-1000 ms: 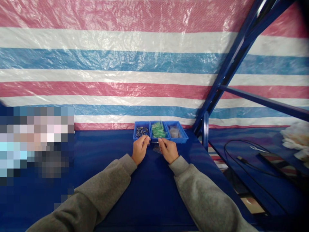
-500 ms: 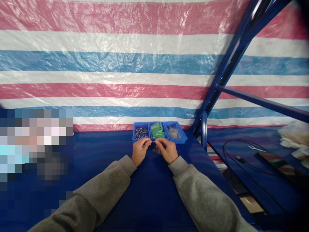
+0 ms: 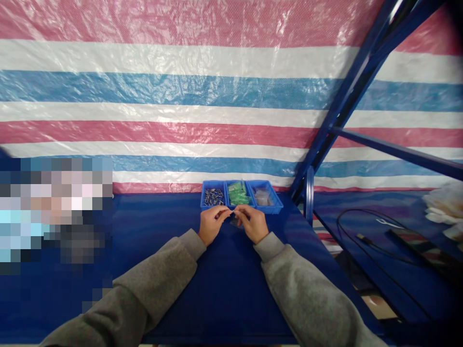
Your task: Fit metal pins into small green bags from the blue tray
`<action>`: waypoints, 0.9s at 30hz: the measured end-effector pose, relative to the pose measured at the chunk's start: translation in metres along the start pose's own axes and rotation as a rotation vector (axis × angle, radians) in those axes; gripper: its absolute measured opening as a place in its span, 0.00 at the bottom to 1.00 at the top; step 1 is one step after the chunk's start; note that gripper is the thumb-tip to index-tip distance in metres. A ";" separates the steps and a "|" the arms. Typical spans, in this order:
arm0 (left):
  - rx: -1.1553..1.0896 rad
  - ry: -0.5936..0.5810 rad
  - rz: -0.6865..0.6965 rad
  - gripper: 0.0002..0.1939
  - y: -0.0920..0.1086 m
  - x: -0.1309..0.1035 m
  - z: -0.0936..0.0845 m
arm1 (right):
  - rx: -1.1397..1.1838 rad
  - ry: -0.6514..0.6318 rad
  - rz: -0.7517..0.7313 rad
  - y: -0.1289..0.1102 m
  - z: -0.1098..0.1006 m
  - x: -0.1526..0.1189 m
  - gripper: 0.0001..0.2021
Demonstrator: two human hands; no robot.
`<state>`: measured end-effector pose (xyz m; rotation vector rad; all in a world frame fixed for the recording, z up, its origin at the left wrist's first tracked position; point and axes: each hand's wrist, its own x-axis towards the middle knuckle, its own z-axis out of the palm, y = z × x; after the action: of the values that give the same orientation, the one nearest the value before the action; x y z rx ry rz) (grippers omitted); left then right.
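Left hand [image 3: 211, 225]: fingertips pinched on a small metal part [image 3: 232, 212], too small to identify.
Right hand [image 3: 254, 222]: fingertips meet the left hand's at the same part; grip closed on it.
Small metal part: held between both hands, just above the table [image 3: 224, 289], in front of the trays.
Left tray [image 3: 213, 196]: blue, dark metal pieces.
Middle tray [image 3: 238, 194]: green packets.
Right tray [image 3: 265, 197]: clear bags.
Backdrop: striped tarp [image 3: 181, 96].
Right side: black cable [image 3: 361, 238].
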<state>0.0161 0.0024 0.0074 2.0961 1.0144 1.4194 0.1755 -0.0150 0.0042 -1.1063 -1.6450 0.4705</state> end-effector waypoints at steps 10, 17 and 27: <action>-0.103 -0.007 -0.022 0.10 0.002 -0.001 0.001 | -0.073 0.014 0.007 0.002 -0.002 -0.001 0.13; 0.034 -0.031 -0.011 0.11 0.000 0.001 0.001 | -0.090 0.026 -0.014 0.000 -0.002 -0.001 0.15; -0.043 -0.044 -0.060 0.12 -0.005 -0.001 0.002 | -0.087 0.066 -0.022 -0.001 -0.004 -0.002 0.14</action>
<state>0.0161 0.0053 0.0026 2.0402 1.0119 1.3480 0.1788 -0.0179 0.0057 -1.1549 -1.6313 0.3477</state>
